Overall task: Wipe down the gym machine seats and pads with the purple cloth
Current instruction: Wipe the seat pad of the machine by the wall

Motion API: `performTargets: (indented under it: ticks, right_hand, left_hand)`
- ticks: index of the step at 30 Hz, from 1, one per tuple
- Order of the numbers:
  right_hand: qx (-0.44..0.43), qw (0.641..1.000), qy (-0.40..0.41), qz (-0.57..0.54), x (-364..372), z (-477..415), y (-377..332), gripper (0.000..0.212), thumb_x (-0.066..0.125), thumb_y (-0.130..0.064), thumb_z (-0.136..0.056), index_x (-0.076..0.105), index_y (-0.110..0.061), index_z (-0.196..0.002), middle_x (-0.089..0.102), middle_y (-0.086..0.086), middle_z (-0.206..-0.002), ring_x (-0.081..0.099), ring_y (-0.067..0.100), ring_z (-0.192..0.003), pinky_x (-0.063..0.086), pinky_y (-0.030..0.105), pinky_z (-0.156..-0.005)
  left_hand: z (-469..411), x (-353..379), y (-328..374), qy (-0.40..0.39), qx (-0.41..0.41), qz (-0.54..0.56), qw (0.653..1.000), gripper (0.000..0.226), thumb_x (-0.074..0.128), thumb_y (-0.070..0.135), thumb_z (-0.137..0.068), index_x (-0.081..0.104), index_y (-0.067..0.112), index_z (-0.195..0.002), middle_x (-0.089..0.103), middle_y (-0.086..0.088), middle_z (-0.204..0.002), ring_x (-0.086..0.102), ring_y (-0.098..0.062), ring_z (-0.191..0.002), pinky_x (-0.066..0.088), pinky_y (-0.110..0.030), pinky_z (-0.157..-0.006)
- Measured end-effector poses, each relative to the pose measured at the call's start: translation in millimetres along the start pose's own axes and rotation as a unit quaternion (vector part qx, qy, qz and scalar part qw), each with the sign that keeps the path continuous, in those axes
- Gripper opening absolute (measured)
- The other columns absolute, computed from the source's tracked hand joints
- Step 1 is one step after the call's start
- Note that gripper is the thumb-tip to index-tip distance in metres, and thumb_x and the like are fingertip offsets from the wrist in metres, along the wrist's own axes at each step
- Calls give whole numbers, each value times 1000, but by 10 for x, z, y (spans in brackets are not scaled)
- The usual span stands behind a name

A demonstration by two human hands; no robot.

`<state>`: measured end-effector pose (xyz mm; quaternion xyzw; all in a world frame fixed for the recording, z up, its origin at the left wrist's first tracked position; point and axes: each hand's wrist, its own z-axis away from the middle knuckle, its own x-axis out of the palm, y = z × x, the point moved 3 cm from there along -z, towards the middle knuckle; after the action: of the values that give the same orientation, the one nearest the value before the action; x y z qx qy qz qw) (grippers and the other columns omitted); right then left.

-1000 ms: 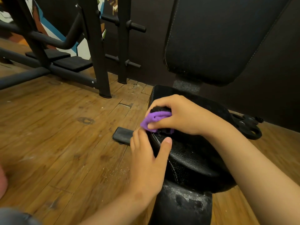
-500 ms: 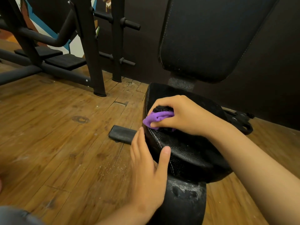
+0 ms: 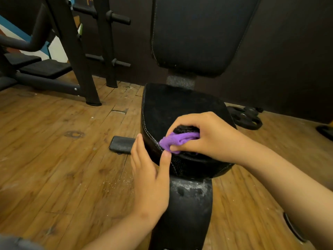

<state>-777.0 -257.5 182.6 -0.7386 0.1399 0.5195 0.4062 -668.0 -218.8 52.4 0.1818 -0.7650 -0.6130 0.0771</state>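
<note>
A black padded seat sits in the middle of the head view, with a tall black back pad upright behind it. My right hand grips a bunched purple cloth and presses it on the seat's front left part. My left hand rests flat against the seat's left front edge, fingers straight and thumb lying on the stitched rim just below the cloth. A dusty black post carries the seat.
Worn wooden floor spreads to the left. A black rubber foot sticks out left of the seat. A black rack frame with pegs stands at the back left. Weight plates lie on the floor at the right.
My right hand has slid the cloth toward me along the seat's left part, down to the front edge. My left hand stays against the seat's side. The view has shifted slightly left.
</note>
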Motion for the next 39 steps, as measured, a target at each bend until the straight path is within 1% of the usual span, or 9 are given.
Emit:
performTargets:
  ticks: [6, 11, 14, 18, 21, 25, 28, 33, 39]
  right_hand:
    - [69, 989, 127, 35, -121, 174, 279, 13, 74, -26, -80, 70, -26, -92, 69, -11, -85, 63, 1, -81, 48, 20, -68]
    - [28, 997, 68, -8, 24, 377, 84, 17, 75, -24, -80, 71, -27, -96, 68, -12, -87, 64, 2, -81, 52, 17, -67]
    - [111, 985, 133, -10, -196, 464, 423, 13, 74, -25, -80, 71, -27, -93, 69, -9, -80, 64, 1, -68, 49, 13, -53]
    - [196, 965, 166, 55, -424, 614, 748, 14, 74, -29, -80, 69, -29, -93, 69, -10, -83, 64, 4, -75, 48, 12, -55]
    - [151, 974, 163, 40, -313, 632, 555, 15, 73, -28, -80, 69, -29, -94, 67, -14, -81, 62, -2, -76, 45, 10, -59]
    - [86, 993, 71, -31, -184, 617, 313, 16, 76, -26, -78, 70, -29, -93, 69, -13, -83, 64, 2, -75, 51, 16, -60]
    - [147, 985, 58, -66, -431, 703, 601, 17, 77, -22, -77, 71, -28, -92, 70, -10, -86, 67, 9, -76, 57, 26, -61]
    - [285, 947, 143, 37, -695, 904, 1250, 15, 75, -25, -78, 67, -26, -91, 68, -6, -83, 67, 12, -76, 53, 21, -58]
    - [274, 905, 229, -231, -589, 778, 1302, 14, 71, -19, -83, 68, -18, -97, 71, 2, -85, 69, 8, -69, 50, 15, -53]
  left_hand:
    - [-19, -10, -1, 9, 15, -16, 1000, 87, 29, 69, -82, 12, 25, -154, 17, 12, -155, 12, 0, -141, 14, -26, -115]
    - [-45, -17, -23, 13, 24, -27, 999, 90, 29, 72, -78, 13, 24, -153, 19, 13, -153, 15, -2, -140, 17, -31, -117]
    - [-82, -54, 10, 20, 42, -30, 998, 87, 32, 69, -78, 20, 22, -150, 24, 15, -146, 18, 0, -136, 20, -36, -118]
    - [-259, -114, 114, 30, 39, -19, 999, 94, 43, 72, -72, 19, 24, -149, 22, 15, -147, 18, -2, -138, 23, -39, -118]
    - [-389, -113, 167, 41, 42, -23, 998, 88, 55, 64, -77, 22, 22, -148, 25, 11, -145, 22, -6, -138, 25, -40, -117]
    - [-400, -41, 161, 40, 35, -2, 999, 69, 51, 51, -83, 31, 24, -142, 32, 13, -134, 29, -4, -131, 28, -30, -111]
    - [-384, -27, 174, 39, 33, 18, 999, 55, 51, 47, -84, 35, 30, -134, 35, 14, -129, 32, -5, -128, 29, -26, -106]
    - [-401, -80, 228, 30, 28, -1, 999, 45, 58, 31, -92, 33, 36, -130, 34, 16, -127, 33, -6, -130, 32, -37, -112]
    - [-487, -130, 562, 29, 110, -80, 990, 57, 64, 32, -85, 36, 33, -135, 31, 21, -132, 30, -3, -133, 30, -30, -111]
